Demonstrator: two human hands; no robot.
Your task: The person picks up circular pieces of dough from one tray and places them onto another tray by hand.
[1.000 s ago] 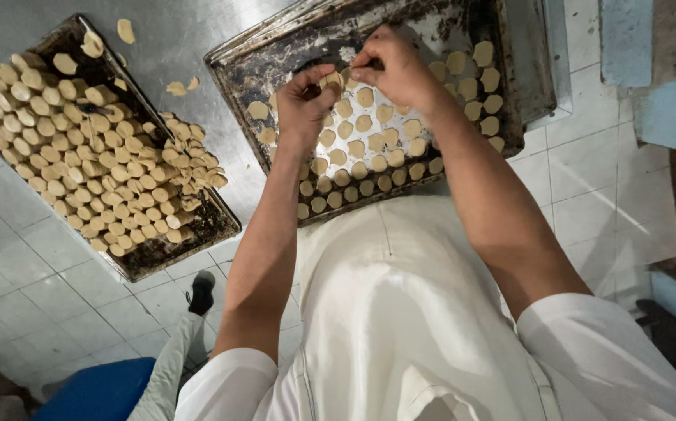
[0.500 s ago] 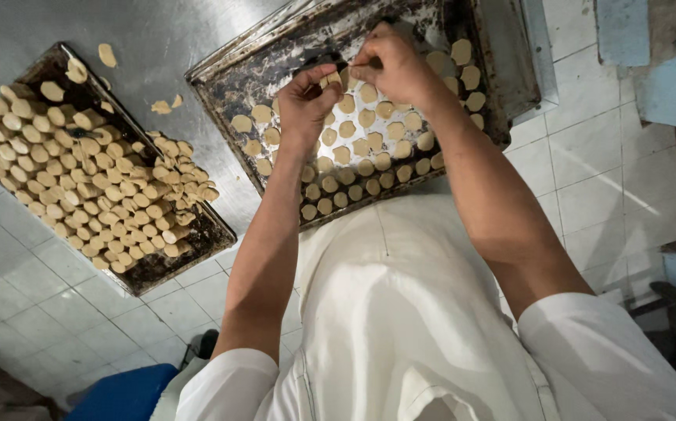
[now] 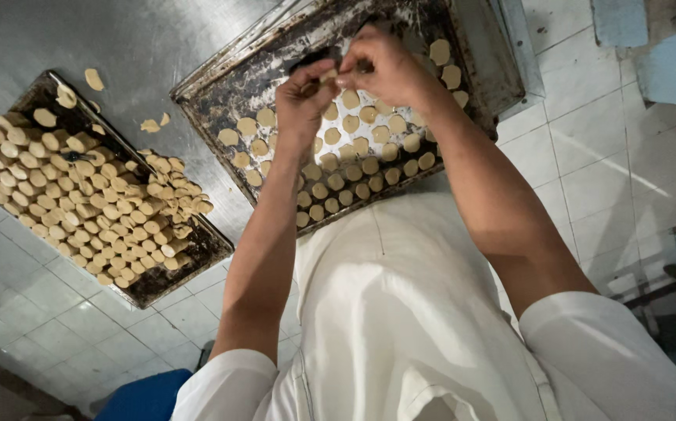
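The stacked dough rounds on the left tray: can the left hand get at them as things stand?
Probably yes. The left hand is over the baking tray with the right hand; the stacked dough rounds lie uncovered on the neighbouring tray, with nothing between.

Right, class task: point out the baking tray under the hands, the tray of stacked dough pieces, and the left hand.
baking tray (image 3: 221, 93), head view, bare dark floor near its left corner.
stacked dough tray (image 3: 168, 287), head view, bare dark floor near its lower corner.
left hand (image 3: 303, 100), head view, back of the hand.

Both hands (image 3: 345, 78) pinch a dough disc (image 3: 328, 76) over baking tray (image 3: 221, 101) w/ discs.
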